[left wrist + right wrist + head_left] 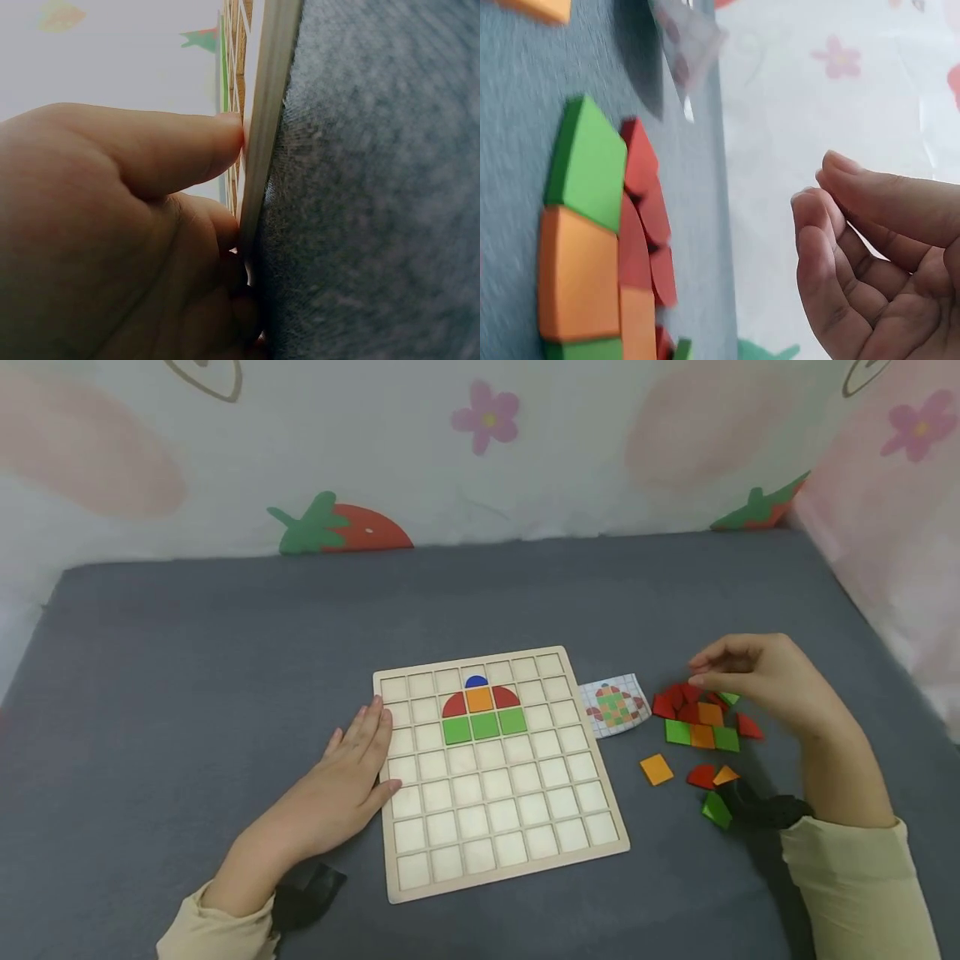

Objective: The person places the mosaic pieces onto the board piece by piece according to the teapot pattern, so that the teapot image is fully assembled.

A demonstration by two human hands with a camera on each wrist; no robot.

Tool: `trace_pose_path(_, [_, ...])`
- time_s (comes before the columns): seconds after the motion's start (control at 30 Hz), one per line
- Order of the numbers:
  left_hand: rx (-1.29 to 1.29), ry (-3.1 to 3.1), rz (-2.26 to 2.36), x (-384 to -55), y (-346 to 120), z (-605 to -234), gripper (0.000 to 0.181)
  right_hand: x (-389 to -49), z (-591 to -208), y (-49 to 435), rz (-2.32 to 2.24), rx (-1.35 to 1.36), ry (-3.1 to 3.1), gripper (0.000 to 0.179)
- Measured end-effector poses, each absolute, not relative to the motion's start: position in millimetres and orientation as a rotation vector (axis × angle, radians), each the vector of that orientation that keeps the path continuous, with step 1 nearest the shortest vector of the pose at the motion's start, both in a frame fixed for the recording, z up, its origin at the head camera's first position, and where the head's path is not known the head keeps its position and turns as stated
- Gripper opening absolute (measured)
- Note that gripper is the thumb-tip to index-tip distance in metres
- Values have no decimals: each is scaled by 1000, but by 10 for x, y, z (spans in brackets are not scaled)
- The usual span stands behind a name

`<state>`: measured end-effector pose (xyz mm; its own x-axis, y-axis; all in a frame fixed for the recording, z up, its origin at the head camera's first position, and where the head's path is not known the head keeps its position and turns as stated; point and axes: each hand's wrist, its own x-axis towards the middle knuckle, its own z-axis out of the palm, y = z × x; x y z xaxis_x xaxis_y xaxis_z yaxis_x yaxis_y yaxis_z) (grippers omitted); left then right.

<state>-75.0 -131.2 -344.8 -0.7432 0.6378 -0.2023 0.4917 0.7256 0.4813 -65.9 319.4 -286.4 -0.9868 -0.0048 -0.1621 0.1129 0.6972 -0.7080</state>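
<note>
My left hand [348,777] lies against the left edge of a wooden grid board [510,869], its fingers fairly straight and touching the frame. In the left wrist view the thumb [187,146] rests on the rim. Set in the board are a blue half-round tile [476,681], an orange square [479,699], two red quarter-round tiles [453,705] and a row of green squares [486,725]. Above a cluster of tiles hovers my right hand [776,685]. In the right wrist view its thumb and fingers curve loosely near each other, with nothing visible between them.
A picture card [617,704] with a coloured pattern lies partly by the board's right edge. Red pieces, a green square [678,732] and orange squares sit clustered beside it. Nearer lie a loose orange square [657,769] and a green piece [717,810]. A patterned curtain [562,460] hangs behind.
</note>
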Motion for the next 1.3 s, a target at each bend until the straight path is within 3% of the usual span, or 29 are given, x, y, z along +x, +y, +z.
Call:
trace_pose_path(0.3, [857, 2597, 580, -738, -1360, -3444, 75, -723, -2970, 3563, -1283, 278, 2737, 35])
trace_pose_path(0.57, [862, 2600, 587, -740, -1339, -3454, 74, -707, -3154, 3914, -1281, 396, 2725, 16])
trace_pose_path(0.83, [871, 2593, 578, -749, -1341, -3460, 75, -710, -3272, 3974, -1353, 384, 2684, 17])
trace_pose_path(1.13, [886, 2595, 580, -755, -1320, -3468, 74, -704, -3279, 3917, -1161, 380, 2767, 40])
trace_pose_path(1.3, [888, 2596, 580, -758, -1311, -3479, 74, -704, -3272, 3881, -1047, 393, 2792, 44])
